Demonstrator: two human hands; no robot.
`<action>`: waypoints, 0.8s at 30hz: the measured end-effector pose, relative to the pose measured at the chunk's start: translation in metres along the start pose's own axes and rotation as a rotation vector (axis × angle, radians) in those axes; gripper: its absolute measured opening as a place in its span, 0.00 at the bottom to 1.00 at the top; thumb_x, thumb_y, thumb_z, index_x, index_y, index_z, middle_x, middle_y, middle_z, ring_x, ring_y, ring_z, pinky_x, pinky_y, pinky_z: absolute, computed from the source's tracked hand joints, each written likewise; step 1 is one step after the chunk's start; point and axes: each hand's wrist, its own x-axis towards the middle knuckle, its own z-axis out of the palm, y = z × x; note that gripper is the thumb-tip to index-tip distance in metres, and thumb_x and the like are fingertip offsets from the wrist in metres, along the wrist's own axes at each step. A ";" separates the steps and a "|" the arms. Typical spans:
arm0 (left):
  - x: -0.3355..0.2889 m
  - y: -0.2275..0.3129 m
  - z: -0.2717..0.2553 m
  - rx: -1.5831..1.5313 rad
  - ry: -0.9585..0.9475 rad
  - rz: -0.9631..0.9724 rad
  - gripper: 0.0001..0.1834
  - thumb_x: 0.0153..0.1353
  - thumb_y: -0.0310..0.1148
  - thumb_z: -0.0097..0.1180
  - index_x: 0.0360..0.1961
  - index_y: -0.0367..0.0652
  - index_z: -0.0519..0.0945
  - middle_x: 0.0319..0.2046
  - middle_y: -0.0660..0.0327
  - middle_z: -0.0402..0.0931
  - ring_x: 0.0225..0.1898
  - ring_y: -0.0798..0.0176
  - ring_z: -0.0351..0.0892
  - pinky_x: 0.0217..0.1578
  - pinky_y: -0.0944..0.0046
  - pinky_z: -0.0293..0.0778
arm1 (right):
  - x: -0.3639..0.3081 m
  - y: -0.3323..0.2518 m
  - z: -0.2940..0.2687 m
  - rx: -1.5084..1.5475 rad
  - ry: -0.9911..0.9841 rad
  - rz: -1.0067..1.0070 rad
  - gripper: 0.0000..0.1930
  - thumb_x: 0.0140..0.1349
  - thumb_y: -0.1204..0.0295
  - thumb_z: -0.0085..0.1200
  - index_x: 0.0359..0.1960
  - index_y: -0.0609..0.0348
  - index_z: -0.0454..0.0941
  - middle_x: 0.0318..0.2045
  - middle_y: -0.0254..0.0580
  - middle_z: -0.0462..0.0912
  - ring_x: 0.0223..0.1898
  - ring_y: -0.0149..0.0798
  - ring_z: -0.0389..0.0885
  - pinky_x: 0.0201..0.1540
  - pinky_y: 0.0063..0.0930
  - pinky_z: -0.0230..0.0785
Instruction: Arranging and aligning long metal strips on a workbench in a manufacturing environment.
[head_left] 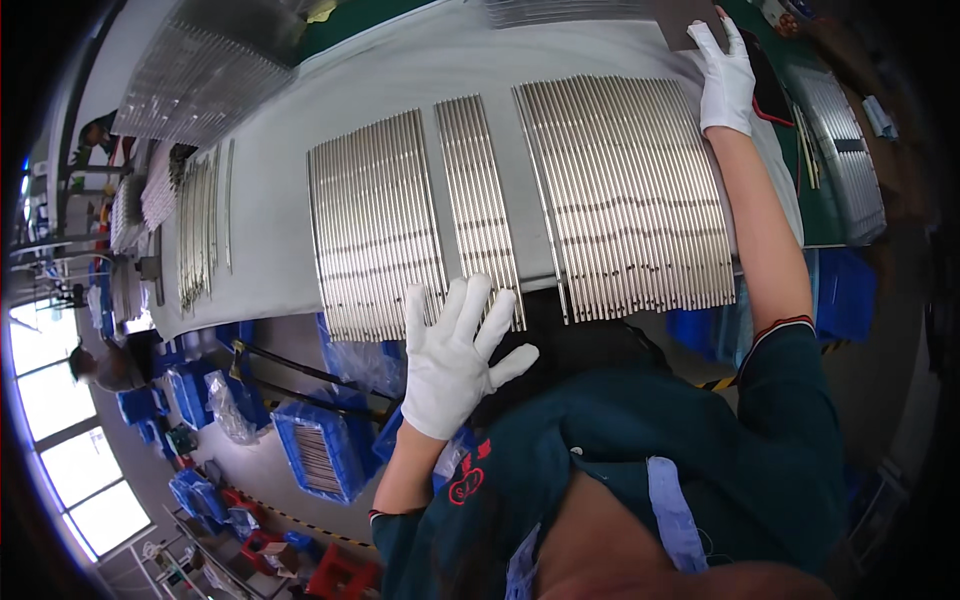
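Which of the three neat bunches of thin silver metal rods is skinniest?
The middle bunch; it's much narrower than the left bunch and the right bunch.

We are in a factory workshop. Slim, straight, silvery metal rods [630,200] lie side by side in broad batches on a long table [272,225] covered with a pale grey sheet, an amount we would link with production rather than a home. Around it we see blue plastic crates [353,470], some with clear plastic bags, and red plastic containers [345,573] on a grey floor [262,475] marked with yellow-and-black striped tape [290,517]. Tall, bright, gridded windows [110,500] line one side, where we make out another person [120,368], too small for detail. The dark green, short-sleeved shirt [700,440] looks like workwear to us.
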 end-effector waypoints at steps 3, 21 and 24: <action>0.013 0.009 0.004 -0.043 0.003 0.034 0.38 0.54 0.57 0.67 0.60 0.46 0.72 0.55 0.54 0.72 0.56 0.51 0.74 0.64 0.34 0.59 | -0.012 -0.023 0.010 0.144 -0.053 0.115 0.33 0.64 0.66 0.68 0.70 0.57 0.71 0.57 0.43 0.83 0.57 0.33 0.82 0.59 0.26 0.76; -0.004 0.002 -0.006 0.068 -0.015 -0.010 0.43 0.54 0.54 0.70 0.66 0.51 0.66 0.58 0.46 0.70 0.58 0.39 0.71 0.63 0.28 0.59 | -0.030 -0.080 0.026 0.434 -0.036 0.360 0.28 0.68 0.68 0.62 0.69 0.56 0.71 0.59 0.37 0.78 0.54 0.35 0.79 0.52 0.29 0.76; 0.017 0.012 -0.005 0.010 -0.003 0.063 0.45 0.55 0.55 0.69 0.69 0.51 0.63 0.59 0.46 0.69 0.59 0.39 0.72 0.63 0.29 0.60 | -0.031 -0.086 0.027 0.452 -0.063 0.354 0.31 0.68 0.70 0.61 0.72 0.55 0.68 0.62 0.39 0.76 0.57 0.37 0.78 0.55 0.31 0.75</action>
